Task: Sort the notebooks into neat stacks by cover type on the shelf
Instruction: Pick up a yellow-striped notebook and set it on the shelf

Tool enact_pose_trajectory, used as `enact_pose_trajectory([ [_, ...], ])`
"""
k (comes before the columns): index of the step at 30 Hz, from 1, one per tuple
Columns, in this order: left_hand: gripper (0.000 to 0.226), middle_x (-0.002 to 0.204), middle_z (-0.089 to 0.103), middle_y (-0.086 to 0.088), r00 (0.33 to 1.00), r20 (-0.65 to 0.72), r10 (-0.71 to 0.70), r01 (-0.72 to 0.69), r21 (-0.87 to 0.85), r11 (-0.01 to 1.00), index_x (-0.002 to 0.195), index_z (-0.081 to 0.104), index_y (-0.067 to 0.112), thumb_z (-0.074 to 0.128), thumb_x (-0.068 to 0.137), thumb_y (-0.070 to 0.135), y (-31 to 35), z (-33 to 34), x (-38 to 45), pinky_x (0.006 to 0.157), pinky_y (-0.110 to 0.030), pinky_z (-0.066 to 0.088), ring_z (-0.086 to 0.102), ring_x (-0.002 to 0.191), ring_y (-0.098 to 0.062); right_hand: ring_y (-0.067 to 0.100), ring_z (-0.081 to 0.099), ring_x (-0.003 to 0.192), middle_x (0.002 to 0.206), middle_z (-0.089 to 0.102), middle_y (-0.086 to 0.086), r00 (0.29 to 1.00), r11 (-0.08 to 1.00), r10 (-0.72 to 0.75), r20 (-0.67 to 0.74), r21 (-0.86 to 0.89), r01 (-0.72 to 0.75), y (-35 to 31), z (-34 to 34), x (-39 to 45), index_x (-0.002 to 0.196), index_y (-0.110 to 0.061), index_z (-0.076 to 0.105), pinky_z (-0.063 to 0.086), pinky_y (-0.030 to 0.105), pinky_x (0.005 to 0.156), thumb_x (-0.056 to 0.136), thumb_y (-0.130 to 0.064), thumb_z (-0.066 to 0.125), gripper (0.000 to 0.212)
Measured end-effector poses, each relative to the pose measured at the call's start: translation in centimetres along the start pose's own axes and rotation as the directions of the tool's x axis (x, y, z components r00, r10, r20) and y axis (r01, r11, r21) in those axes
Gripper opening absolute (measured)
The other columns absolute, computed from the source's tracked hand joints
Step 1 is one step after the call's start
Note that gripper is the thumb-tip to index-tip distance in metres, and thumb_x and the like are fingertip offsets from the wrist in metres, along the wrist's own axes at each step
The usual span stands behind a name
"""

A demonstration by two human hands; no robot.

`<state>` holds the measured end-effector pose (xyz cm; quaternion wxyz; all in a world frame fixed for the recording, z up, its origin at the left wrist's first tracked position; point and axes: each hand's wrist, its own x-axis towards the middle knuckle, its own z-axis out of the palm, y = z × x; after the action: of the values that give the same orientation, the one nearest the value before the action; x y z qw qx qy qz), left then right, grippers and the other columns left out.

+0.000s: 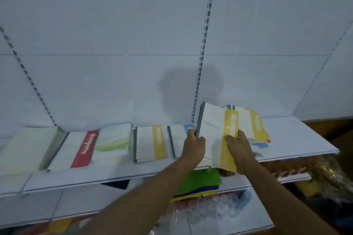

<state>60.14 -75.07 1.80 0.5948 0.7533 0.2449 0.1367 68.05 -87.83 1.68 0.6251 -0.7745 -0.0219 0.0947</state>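
Both my hands hold a small bundle of white notebooks with a yellow band (214,133), tilted up above the shelf's (298,135) right part. My left hand (193,146) grips the grey spine edge; my right hand (238,148) holds the yellow-band side. Behind the bundle lies a loose pile of yellow-band notebooks (257,126), with a blue-marked cover (260,146) under it. To the left lie a blue-band notebook (181,137), a yellow-band stack (150,142), a red-band notebook (82,149) and a pale green one (24,149).
A white back panel with slotted uprights (205,44) rises behind the shelf. Lower shelves hold green, yellow and blue sheets (198,185) and plastic-wrapped goods (214,210). More wrapped items (313,173) lie at the lower right.
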Motion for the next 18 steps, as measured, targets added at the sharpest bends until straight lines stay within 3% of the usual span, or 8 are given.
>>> enact_pose_trajectory([
  [3, 0.007, 0.075, 0.049, 0.002, 0.995, -0.098, -0.027, 0.023, -0.038, 0.999, 0.100, 0.044, 0.015, 0.044, 0.094, 0.013, -1.4, -3.5, 2.5, 0.048, -0.024, 0.034, 0.045, 0.059, -0.012, 0.013, 0.060, 0.069, 0.093, 0.066, 0.006, 0.996, 0.995, -0.046, 0.080, -0.080, 0.052, -0.9, 4.7, 1.8, 0.096, -0.027, 0.056, 0.045, 0.024, 0.049, 0.089, -0.009, 0.049, 0.020],
  [6, 0.011, 0.078, 0.051, 0.003, 0.985, -0.163, -0.057, 0.048, -0.064, 0.997, 0.105, 0.044, 0.016, 0.043, 0.095, 0.013, -2.9, -6.3, 4.7, 0.047, -0.021, 0.034, 0.047, 0.060, -0.010, 0.020, 0.062, 0.078, 0.101, 0.064, 0.009, 0.986, 0.997, -0.002, 0.168, -0.081, 0.016, -1.2, 9.0, 3.3, 0.115, -0.019, 0.051, 0.051, 0.029, 0.054, 0.089, -0.011, 0.048, 0.028],
  [8, 0.011, 0.083, 0.053, 0.002, 0.976, -0.204, -0.077, 0.069, -0.046, 0.997, 0.106, 0.045, 0.015, 0.043, 0.095, 0.012, -4.2, -8.2, 6.0, 0.049, -0.019, 0.035, 0.048, 0.063, -0.009, 0.014, 0.059, 0.080, 0.106, 0.060, 0.005, 0.984, 0.991, -0.017, 0.178, -0.125, 0.039, -1.0, 11.8, 4.0, 0.120, -0.021, 0.047, 0.046, 0.025, 0.055, 0.088, -0.013, 0.052, 0.034],
  [12, 0.020, 0.101, 0.059, -0.009, 0.964, -0.238, -0.115, 0.133, 0.059, 0.989, 0.115, 0.047, 0.008, 0.045, 0.096, 0.013, -6.9, -12.1, 8.3, 0.065, -0.024, 0.042, 0.055, 0.082, -0.021, 0.008, 0.058, 0.075, 0.104, 0.061, 0.003, 0.970, 0.974, -0.058, 0.235, -0.201, 0.107, -0.4, 17.1, 5.8, 0.124, -0.018, 0.049, 0.043, 0.023, 0.053, 0.085, -0.010, 0.058, 0.041],
  [14, 0.022, 0.104, 0.060, -0.012, 0.960, -0.219, -0.176, 0.211, 0.150, 0.966, 0.116, 0.050, 0.006, 0.047, 0.096, 0.014, -8.7, -13.9, 9.1, 0.069, -0.025, 0.043, 0.054, 0.084, -0.021, 0.019, 0.061, 0.085, 0.111, 0.061, 0.007, 0.959, 0.955, -0.029, 0.280, -0.276, 0.110, 0.5, 19.3, 6.3, 0.133, -0.016, 0.044, 0.051, 0.033, 0.064, 0.087, -0.013, 0.060, 0.049],
  [16, 0.023, 0.108, 0.061, -0.016, 0.945, -0.222, -0.241, 0.287, 0.208, 0.935, 0.115, 0.053, 0.003, 0.048, 0.095, 0.013, -10.3, -15.4, 9.3, 0.071, -0.030, 0.047, 0.057, 0.087, -0.024, 0.030, 0.061, 0.100, 0.118, 0.061, 0.013, 0.941, 0.922, 0.018, 0.337, -0.370, 0.114, 1.6, 21.1, 6.4, 0.135, -0.015, 0.043, 0.053, 0.047, 0.085, 0.087, -0.017, 0.063, 0.052],
  [18, 0.026, 0.115, 0.060, -0.020, 0.932, -0.231, -0.280, 0.336, 0.261, 0.905, 0.117, 0.052, -0.002, 0.049, 0.095, 0.011, -11.5, -16.6, 9.4, 0.080, -0.033, 0.049, 0.059, 0.097, -0.027, 0.032, 0.060, 0.105, 0.119, 0.061, 0.015, 0.920, 0.881, 0.040, 0.389, -0.448, 0.151, 2.6, 22.8, 6.3, 0.133, -0.011, 0.045, 0.050, 0.047, 0.091, 0.087, -0.020, 0.064, 0.051],
])
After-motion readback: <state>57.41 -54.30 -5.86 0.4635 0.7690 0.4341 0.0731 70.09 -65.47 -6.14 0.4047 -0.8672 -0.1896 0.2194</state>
